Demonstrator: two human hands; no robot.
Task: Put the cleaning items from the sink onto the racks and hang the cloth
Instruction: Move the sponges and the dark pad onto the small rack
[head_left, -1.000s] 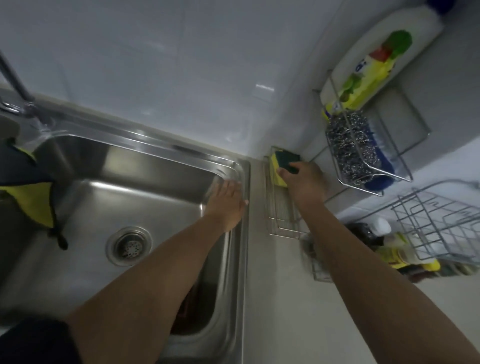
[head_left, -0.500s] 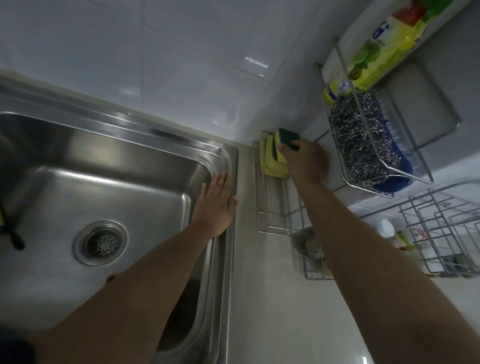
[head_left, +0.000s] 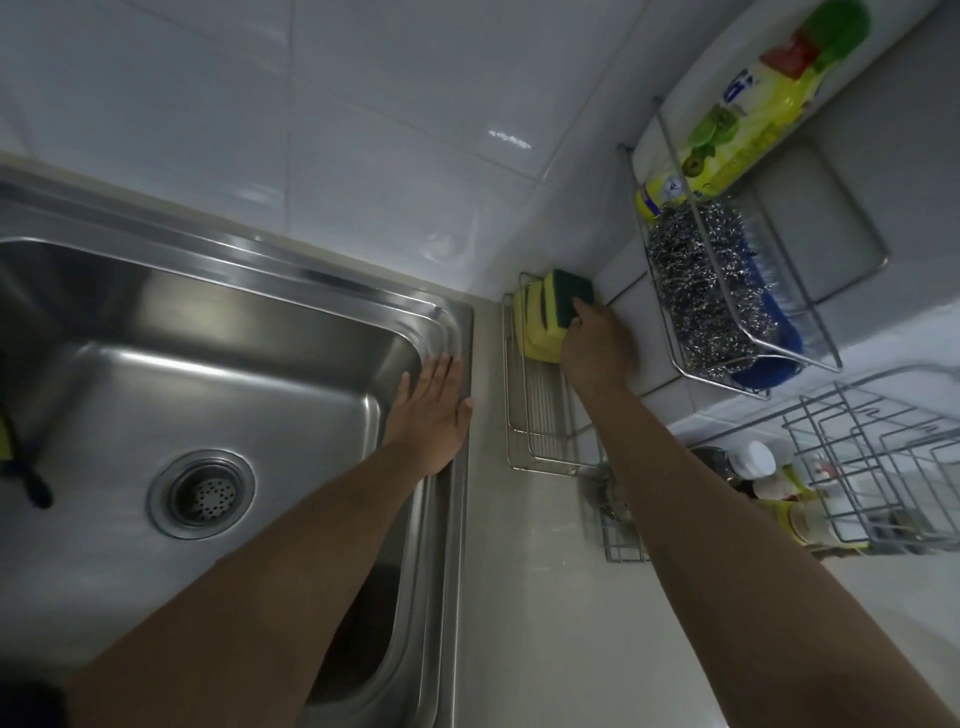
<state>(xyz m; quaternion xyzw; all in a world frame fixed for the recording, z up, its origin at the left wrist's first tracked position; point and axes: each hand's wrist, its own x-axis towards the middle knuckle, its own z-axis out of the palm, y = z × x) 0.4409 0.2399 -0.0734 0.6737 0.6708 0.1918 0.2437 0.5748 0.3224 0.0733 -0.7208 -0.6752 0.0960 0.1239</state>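
Note:
A yellow sponge with a green scouring side (head_left: 550, 312) stands on edge at the far end of a low wire rack (head_left: 540, 421) on the counter, in the wall corner. My right hand (head_left: 597, 348) grips this sponge from the right side. My left hand (head_left: 431, 410) lies flat with fingers apart on the right rim of the steel sink (head_left: 156, 322). A dark and yellow cloth (head_left: 21, 467) shows only at the left edge of the sink. A higher wall rack (head_left: 748, 312) holds steel wool (head_left: 706, 291), a blue brush (head_left: 774, 322) and a detergent bottle (head_left: 748, 119).
The sink drain (head_left: 202, 493) sits in the basin floor. A tall wire dish rack (head_left: 883, 462) stands at the right with bottles (head_left: 779, 493) under it. A small wire basket (head_left: 618, 519) sits beneath my right forearm. Tiled wall runs behind everything.
The view has shifted right, so the tap is out of frame and the cloth nearly gone. My right hand stays on the sponge in the rack; my left hand keeps resting on the sink rim.

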